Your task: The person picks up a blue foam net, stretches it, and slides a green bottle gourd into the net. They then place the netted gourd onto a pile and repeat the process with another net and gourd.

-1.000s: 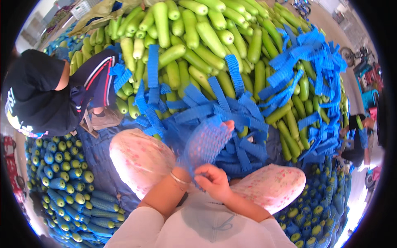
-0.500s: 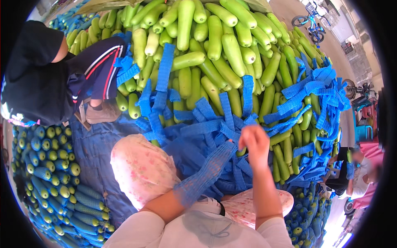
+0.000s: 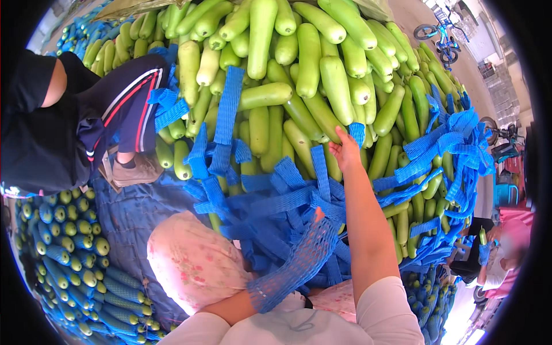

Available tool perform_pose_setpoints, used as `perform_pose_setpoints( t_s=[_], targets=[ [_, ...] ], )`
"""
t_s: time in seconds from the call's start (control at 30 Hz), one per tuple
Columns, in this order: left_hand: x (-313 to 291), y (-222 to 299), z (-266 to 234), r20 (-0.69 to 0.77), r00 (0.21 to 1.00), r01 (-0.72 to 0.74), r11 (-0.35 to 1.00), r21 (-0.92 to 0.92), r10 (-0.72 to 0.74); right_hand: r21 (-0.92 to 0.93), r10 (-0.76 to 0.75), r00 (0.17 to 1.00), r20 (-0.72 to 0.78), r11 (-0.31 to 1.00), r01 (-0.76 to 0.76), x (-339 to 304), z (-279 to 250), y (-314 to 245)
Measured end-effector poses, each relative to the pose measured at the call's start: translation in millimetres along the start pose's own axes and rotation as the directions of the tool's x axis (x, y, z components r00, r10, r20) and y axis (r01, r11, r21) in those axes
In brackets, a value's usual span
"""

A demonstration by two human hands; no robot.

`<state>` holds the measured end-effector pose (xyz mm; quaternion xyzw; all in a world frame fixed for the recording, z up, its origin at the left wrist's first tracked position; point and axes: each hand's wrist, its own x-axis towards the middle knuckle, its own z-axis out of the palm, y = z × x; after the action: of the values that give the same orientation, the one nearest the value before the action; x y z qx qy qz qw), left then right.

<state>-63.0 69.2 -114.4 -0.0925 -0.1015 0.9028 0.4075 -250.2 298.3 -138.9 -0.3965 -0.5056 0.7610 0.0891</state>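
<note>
A blue foam-net sleeve (image 3: 299, 261) is pulled over my left forearm and hand. Only a bit of my left hand (image 3: 319, 214) pokes out of its far end, so how the fingers are held is mostly hidden. My right hand (image 3: 345, 152) stretches forward to the pile, fingers apart, at the lower end of a long green gourd (image 3: 323, 115). Its fingertips seem to touch that gourd; no grip round it shows. Just right of this hand lies a short piece of blue netting (image 3: 357, 133). More loose blue net sleeves (image 3: 287, 198) lie heaped between my knees and the gourds.
Bare green gourds (image 3: 261, 34) are piled high in front. Netted gourds (image 3: 69, 244) are stacked at left beside a blue ground sheet (image 3: 126, 210). A person in dark striped trousers (image 3: 129, 109) sits at left. Further people (image 3: 494, 259) are at far right; a bicycle (image 3: 443, 37) stands behind.
My right hand has left the end of the sleeve on my left arm and reached forward to the gourds. The sleeved left hand has shifted slightly, and the view has moved a little.
</note>
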Motion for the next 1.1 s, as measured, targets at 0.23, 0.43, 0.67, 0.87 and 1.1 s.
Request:
perform_pose_setpoints(
  t_s=[0.23,0.43,0.67,0.87,1.1],
  targets=[
    [-1.2,11.8,31.6,-0.264,0.96,0.144,0.649,0.747,0.09,-0.224,-0.021,1.0,0.0,0.974,0.02,-63.5,11.5,-3.3],
    [-24.5,19.4,62.8,-0.441,0.894,0.225,0.775,0.59,0.077,-0.041,0.085,0.99,0.111,0.996,-0.081,-161.1,-7.3,6.9],
    [-41.2,29.7,99.4,-0.621,0.783,0.342,0.855,0.389,-0.03,0.175,-0.164,0.977,0.134,0.975,0.139,-283.2,-55.1,33.5],
    [-60.4,0.0,32.5,-0.223,0.961,0.262,0.799,0.541,-0.164,0.249,-0.228,0.905,0.358,0.958,0.143,-324.5,-79.1,36.5],
    [-60.6,-19.4,56.8,0.537,0.817,-0.532,-0.634,0.562,-0.21,0.392,-0.08,0.931,0.356,0.917,-0.071,-325.3,-89.9,61.9]
  ],
)
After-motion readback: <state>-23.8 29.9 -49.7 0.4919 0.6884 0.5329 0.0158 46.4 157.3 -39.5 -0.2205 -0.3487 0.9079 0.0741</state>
